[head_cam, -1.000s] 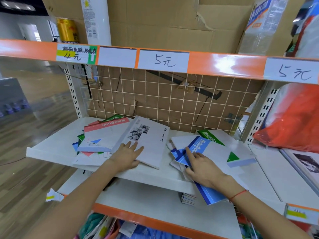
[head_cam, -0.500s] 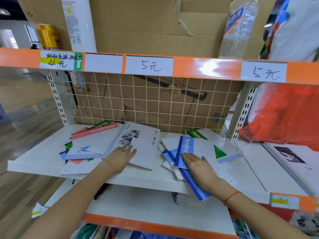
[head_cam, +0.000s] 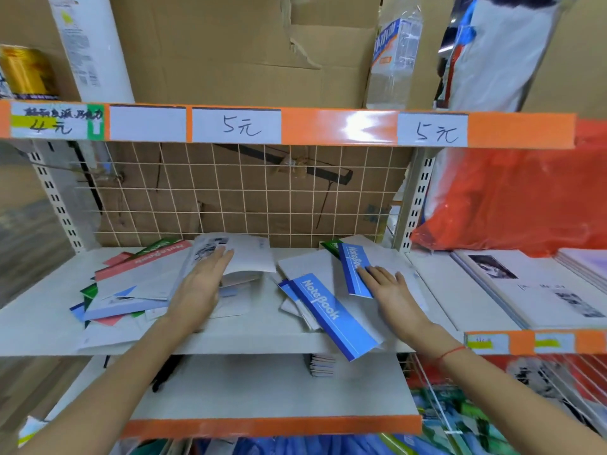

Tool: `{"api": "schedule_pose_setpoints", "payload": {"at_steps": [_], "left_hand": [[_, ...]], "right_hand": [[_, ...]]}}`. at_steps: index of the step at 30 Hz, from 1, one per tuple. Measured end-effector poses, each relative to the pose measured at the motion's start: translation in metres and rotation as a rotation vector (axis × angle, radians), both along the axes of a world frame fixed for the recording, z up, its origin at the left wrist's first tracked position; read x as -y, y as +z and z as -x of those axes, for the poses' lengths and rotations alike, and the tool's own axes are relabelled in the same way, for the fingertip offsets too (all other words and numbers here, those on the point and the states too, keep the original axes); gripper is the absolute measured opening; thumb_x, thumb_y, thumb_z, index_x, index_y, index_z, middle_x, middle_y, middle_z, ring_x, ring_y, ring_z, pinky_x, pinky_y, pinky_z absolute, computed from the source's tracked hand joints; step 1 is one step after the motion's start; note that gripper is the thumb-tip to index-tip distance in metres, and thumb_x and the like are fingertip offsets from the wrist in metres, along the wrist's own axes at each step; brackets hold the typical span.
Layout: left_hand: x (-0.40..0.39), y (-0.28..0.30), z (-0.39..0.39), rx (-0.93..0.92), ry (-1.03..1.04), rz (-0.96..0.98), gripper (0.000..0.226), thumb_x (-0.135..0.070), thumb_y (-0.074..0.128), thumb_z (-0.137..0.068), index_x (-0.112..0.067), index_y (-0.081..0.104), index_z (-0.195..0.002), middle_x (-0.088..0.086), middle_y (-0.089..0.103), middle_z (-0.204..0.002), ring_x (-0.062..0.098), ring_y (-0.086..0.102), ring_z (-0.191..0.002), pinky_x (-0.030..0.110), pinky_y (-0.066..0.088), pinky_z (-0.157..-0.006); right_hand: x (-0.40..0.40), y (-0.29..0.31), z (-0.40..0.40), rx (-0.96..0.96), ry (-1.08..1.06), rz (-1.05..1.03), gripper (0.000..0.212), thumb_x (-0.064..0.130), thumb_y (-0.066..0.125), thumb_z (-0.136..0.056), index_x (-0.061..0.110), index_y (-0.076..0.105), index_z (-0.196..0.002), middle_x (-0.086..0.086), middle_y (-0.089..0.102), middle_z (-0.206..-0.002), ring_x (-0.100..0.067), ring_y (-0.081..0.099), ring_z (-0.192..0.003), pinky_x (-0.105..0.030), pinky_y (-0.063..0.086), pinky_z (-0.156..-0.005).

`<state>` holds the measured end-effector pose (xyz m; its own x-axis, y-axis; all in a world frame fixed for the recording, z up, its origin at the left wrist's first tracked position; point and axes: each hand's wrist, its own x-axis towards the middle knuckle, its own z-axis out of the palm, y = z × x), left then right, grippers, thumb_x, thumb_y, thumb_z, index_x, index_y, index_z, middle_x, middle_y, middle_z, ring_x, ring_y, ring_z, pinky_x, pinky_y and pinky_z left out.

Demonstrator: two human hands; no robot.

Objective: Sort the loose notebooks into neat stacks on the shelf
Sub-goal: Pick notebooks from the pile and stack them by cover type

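From my remote seat I see both bare hands working over the white shelf [head_cam: 49, 326], where the loose notebooks lie in two untidy heaps. My left hand [head_cam: 200, 284] lies with straight, close-set fingers across a grey-white notebook [head_cam: 249, 254] whose near edge bows upward off the pile; the palm covers the right end of the left heap, and I cannot tell whether the thumb hooks under anything. That heap includes a red-banded notebook [head_cam: 147, 261] lettered "NoteBook", with green, blue and pink covers fanned out beneath it toward the shelf's front left. My right hand [head_cam: 391, 290] rests flat, fingers straight and slightly spread, on the right heap, its fingertips touching the lower part of a blue-banded notebook [head_cam: 353, 267] that lies near the back. Just beside it, a second blue notebook [head_cam: 331, 316] lies at a slant, its corner hanging over the shelf's front edge. A green corner peeks out behind the right heap by the wire grid [head_cam: 230, 198]. Above, the orange rail carries handwritten price tags [head_cam: 236, 126]. To the right sit flat white booklets [head_cam: 525, 287], and on the lower shelf a small stack of notebooks [head_cam: 322, 364] stands near its back.
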<state>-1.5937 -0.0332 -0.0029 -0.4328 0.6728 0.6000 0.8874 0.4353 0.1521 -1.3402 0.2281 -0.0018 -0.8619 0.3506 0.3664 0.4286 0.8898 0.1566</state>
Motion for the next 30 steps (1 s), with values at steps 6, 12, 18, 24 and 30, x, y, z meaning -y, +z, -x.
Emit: {"api": "schedule_pose_setpoints", "payload": {"at_steps": [6, 12, 18, 24, 30], "left_hand": [[-0.026, 0.032, -0.046, -0.086, -0.060, -0.146, 0.075, 0.034, 0.054, -0.055, 0.006, 0.056, -0.125, 0.024, 0.059, -0.125, 0.039, 0.059, -0.113, 0.049, 0.049, -0.093], [-0.095, 0.050, -0.117, -0.129, -0.194, -0.186, 0.078, 0.035, 0.053, -0.047, 0.005, 0.059, -0.119, 0.025, 0.061, -0.119, 0.040, 0.061, -0.108, 0.040, 0.044, -0.096], [-0.182, 0.049, -0.211, -0.119, -0.332, -0.142, 0.069, 0.023, 0.049, -0.058, -0.008, 0.051, -0.120, 0.023, 0.062, -0.118, 0.038, 0.061, -0.109, 0.047, 0.051, -0.090], [-0.256, 0.062, -0.319, -0.100, -0.377, -0.068, 0.084, 0.023, 0.061, -0.042, -0.018, 0.042, -0.112, 0.017, 0.065, -0.106, 0.034, 0.066, -0.091, 0.037, 0.054, -0.069], [-0.324, 0.062, -0.381, -0.110, -0.381, -0.048, 0.079, 0.023, 0.059, -0.043, -0.015, 0.043, -0.110, 0.019, 0.065, -0.102, 0.035, 0.066, -0.088, 0.037, 0.055, -0.065]], "right_hand": [[-0.020, 0.010, -0.033, -0.018, -0.044, 0.057, 0.092, -0.025, 0.067, -0.028, -0.002, 0.062, -0.117, -0.021, 0.065, -0.108, -0.040, 0.064, -0.098, -0.057, 0.051, -0.068], [-0.059, 0.018, -0.102, -0.083, -0.070, 0.088, 0.085, -0.025, 0.064, -0.042, -0.001, 0.058, -0.123, -0.022, 0.060, -0.119, -0.040, 0.059, -0.109, -0.061, 0.046, -0.080], [-0.122, 0.029, -0.209, -0.142, -0.126, 0.090, 0.077, -0.023, 0.064, -0.053, 0.001, 0.056, -0.127, -0.022, 0.058, -0.126, -0.039, 0.055, -0.116, -0.061, 0.043, -0.084], [-0.178, 0.039, -0.313, -0.186, -0.148, 0.133, 0.083, -0.029, 0.054, -0.043, -0.004, 0.058, -0.123, -0.027, 0.058, -0.121, -0.045, 0.055, -0.112, -0.062, 0.042, -0.083], [-0.219, 0.040, -0.373, -0.177, -0.164, 0.143, 0.083, -0.027, 0.050, -0.064, 0.003, 0.041, -0.141, -0.020, 0.040, -0.144, -0.038, 0.033, -0.136, -0.062, 0.025, -0.105]]}}
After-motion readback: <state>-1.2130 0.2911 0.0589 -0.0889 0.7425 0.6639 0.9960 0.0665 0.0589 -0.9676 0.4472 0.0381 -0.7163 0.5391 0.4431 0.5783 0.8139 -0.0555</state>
